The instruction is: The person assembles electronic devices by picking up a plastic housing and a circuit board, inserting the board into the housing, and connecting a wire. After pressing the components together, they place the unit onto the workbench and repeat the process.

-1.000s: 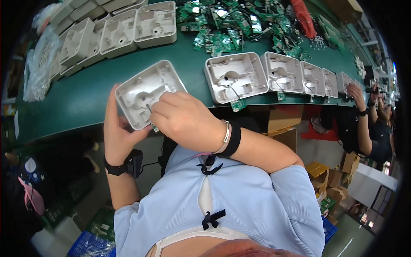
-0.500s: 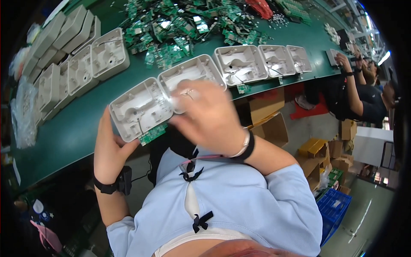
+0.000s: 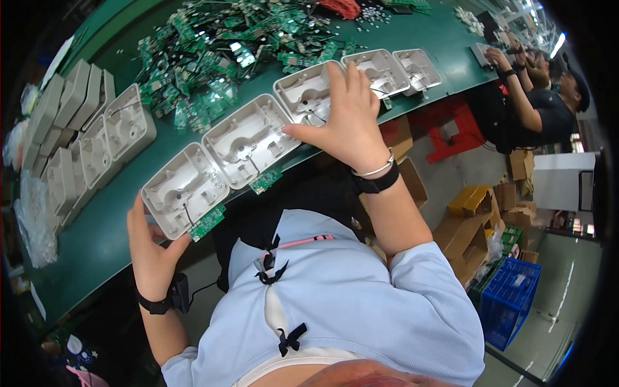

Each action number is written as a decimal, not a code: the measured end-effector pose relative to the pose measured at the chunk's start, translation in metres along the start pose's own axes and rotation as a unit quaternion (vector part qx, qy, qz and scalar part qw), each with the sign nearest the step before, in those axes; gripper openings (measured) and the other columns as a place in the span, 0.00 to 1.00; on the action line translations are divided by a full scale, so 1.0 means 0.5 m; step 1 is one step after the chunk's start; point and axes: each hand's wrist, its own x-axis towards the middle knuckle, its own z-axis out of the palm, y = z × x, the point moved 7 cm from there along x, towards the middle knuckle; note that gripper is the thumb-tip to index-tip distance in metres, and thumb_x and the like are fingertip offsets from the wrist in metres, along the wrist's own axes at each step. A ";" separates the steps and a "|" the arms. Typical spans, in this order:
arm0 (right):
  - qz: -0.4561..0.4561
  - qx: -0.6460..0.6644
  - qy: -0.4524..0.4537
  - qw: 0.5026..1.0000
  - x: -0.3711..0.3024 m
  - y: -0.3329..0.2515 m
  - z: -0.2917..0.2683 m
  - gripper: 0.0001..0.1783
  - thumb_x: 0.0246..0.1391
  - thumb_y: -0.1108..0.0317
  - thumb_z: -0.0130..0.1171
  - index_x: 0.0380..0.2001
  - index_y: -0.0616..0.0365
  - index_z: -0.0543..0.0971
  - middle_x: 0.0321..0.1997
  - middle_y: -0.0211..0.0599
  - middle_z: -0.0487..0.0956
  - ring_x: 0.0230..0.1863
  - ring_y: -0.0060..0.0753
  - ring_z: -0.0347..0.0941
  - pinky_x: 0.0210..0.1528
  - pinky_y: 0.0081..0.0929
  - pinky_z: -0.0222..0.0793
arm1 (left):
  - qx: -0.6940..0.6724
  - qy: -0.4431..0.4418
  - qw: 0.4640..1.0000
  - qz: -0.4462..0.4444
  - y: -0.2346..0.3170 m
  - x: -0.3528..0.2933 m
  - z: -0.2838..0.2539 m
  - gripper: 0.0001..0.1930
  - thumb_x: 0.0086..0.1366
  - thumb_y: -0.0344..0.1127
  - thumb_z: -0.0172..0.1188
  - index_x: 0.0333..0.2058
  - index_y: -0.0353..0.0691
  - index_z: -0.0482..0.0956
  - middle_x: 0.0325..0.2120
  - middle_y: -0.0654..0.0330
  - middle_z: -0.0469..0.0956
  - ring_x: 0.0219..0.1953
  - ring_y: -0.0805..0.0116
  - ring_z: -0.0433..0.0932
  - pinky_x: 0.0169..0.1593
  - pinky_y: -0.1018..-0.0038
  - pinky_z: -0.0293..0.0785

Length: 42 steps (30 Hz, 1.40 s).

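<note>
row housings (image 3: 248,140): 5 | loose-board heap (image 3: 209,55): 1 | blue crate (image 3: 511,303): 1

Clear plastic bag (image 3: 37,222): left end of green bench (image 3: 97,250)
Red bag (image 3: 342,8): toward bench's far edge, scattered white bits (image 3: 373,18) beside it
Red object (image 3: 469,132): floor, off near edge, kind unclear
Cardboard boxes (image 3: 451,233): floor, right
Blue crate (image 3: 511,303): beside boxes
Co-worker, dark top (image 3: 548,115): near edge, right end

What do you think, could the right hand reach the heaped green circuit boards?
Probably yes: only low, open cases seem to separate the right hand from the heaped circuit boards, which lie uncovered.
</note>
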 end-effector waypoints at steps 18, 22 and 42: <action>-0.025 0.023 -0.055 0.998 0.109 0.387 -0.066 0.58 0.40 0.46 0.78 0.73 0.54 0.67 0.76 0.51 0.65 0.76 0.56 0.61 0.77 0.47 0.54 | -0.317 -0.282 0.905 -0.036 0.214 0.127 0.249 0.54 0.61 0.22 0.73 0.78 0.36 0.45 0.67 0.48 0.62 0.62 0.57 0.77 0.64 0.65 0.76; -0.054 0.073 -0.109 0.990 0.175 0.527 -0.088 0.53 0.42 0.55 0.78 0.72 0.53 0.69 0.73 0.46 0.69 0.71 0.47 0.68 0.71 0.36 0.66 | -0.375 -0.328 0.866 -0.049 0.290 0.172 0.350 0.52 0.63 0.24 0.72 0.77 0.33 0.45 0.70 0.46 0.61 0.68 0.54 0.72 0.68 0.63 0.74; 0.129 0.090 -0.105 0.982 0.286 0.839 -0.115 0.37 0.47 0.64 0.71 0.64 0.55 0.79 0.66 0.44 0.79 0.66 0.43 0.74 0.70 0.35 0.67 | -0.438 -0.289 0.848 0.072 0.475 0.337 0.651 0.38 0.61 0.29 0.74 0.66 0.26 0.64 0.65 0.47 0.62 0.67 0.50 0.75 0.64 0.63 0.80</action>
